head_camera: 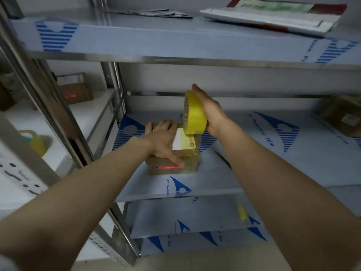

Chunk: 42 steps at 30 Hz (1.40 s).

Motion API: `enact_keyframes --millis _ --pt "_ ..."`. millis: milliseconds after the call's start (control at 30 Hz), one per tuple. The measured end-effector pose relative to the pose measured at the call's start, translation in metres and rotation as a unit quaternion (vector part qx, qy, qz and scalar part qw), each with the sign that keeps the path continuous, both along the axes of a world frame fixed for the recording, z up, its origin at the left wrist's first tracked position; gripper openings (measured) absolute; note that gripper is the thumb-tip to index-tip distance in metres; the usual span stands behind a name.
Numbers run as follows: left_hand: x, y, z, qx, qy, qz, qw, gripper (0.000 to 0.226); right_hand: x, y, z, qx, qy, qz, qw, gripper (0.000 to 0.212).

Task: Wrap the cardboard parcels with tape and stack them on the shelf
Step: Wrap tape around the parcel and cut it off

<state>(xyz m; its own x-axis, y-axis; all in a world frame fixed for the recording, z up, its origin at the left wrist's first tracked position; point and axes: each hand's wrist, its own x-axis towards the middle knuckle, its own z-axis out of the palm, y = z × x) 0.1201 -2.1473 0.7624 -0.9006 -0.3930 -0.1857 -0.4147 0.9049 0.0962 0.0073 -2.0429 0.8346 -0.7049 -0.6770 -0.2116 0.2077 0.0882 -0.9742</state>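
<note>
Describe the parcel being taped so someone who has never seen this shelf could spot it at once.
On the steel rack, find the middle shelf covered in blue-printed film. The cardboard parcel lies near its left end, under the left hand, with the right hand holding a yellow tape roll just above. The far-left parcel and far-right parcel lie untouched.

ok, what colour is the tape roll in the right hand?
Yellow. The tape roll in the right hand shows best in the head view.

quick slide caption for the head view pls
Left hand presses a cardboard parcel on the shelf while right hand holds a yellow tape roll above it.
</note>
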Motion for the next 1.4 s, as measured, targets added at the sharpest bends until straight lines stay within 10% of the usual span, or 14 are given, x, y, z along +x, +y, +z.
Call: enact_keyframes --millis 233,633,900,1067,1200,1400 --pt "-0.010 -0.012 -0.014 0.004 0.041 0.036 0.999 0.124 0.000 -0.007 -0.022 0.050 0.134 0.005 0.990 0.026" --pt "-0.014 -0.014 -0.014 0.002 0.029 0.054 0.998 0.128 0.067 0.113 -0.026 0.117 0.178 -0.042 0.976 0.033" --pt "-0.015 -0.014 -0.010 0.008 -0.004 0.060 0.998 0.128 0.079 0.117 -0.102 0.083 0.053 -0.082 0.992 0.022" --pt "-0.036 -0.011 0.020 0.226 -0.060 0.138 0.962 0.099 0.076 0.110 -0.112 0.047 0.043 -0.092 0.994 0.023" --pt "-0.076 0.023 0.003 0.008 0.031 0.167 0.985 0.076 0.073 0.107 -0.116 0.038 0.070 -0.093 0.992 0.032" --pt "-0.091 0.017 -0.012 -0.041 0.095 0.163 0.981 0.037 0.074 0.108 -0.123 0.022 0.070 -0.084 0.994 0.027"
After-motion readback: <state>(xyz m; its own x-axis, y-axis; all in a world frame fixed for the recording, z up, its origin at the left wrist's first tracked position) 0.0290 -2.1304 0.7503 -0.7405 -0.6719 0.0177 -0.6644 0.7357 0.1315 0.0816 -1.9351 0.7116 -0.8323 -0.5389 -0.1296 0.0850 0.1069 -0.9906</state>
